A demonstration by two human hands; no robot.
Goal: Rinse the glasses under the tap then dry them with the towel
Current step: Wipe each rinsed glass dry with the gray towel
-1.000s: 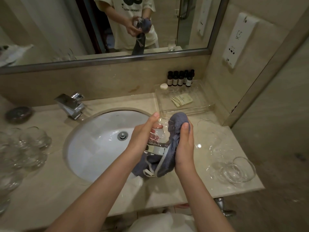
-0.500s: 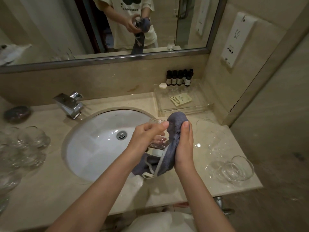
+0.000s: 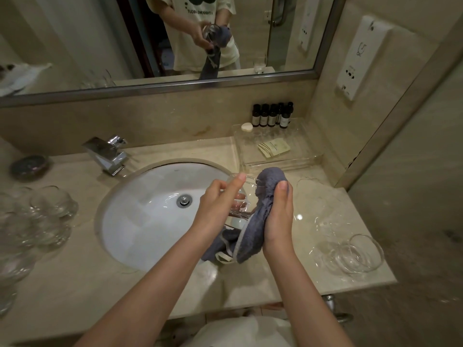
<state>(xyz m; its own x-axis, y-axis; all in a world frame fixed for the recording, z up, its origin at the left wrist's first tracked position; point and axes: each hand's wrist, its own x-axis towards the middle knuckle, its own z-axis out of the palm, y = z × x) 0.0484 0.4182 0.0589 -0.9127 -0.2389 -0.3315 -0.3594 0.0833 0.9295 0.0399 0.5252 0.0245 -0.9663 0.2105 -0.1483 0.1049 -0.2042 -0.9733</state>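
Over the right edge of the white sink [image 3: 140, 221], my left hand [image 3: 218, 209] grips a clear glass [image 3: 240, 206] tilted on its side. My right hand [image 3: 279, 216] presses a grey towel [image 3: 265, 186] against the glass's rim and side; the towel's tail hangs down below both hands. Several clear glasses [image 3: 42, 216] stand in a cluster on the counter at the left. More clear glasses [image 3: 355, 254] sit on the counter at the right, near its front corner. The chrome tap [image 3: 105, 154] stands behind the sink with no water running.
A clear tray [image 3: 278, 156] at the back right carries small dark bottles [image 3: 271, 117], a soap and a sachet. A dark dish [image 3: 28, 167] sits at the far left. A mirror [image 3: 75, 46] spans the wall. The counter's front edge [image 3: 350, 284] lies close to the right glasses.
My left hand has turned the glass a little, its thumb shifting along the rim. The right hand with the towel stays against the glass.
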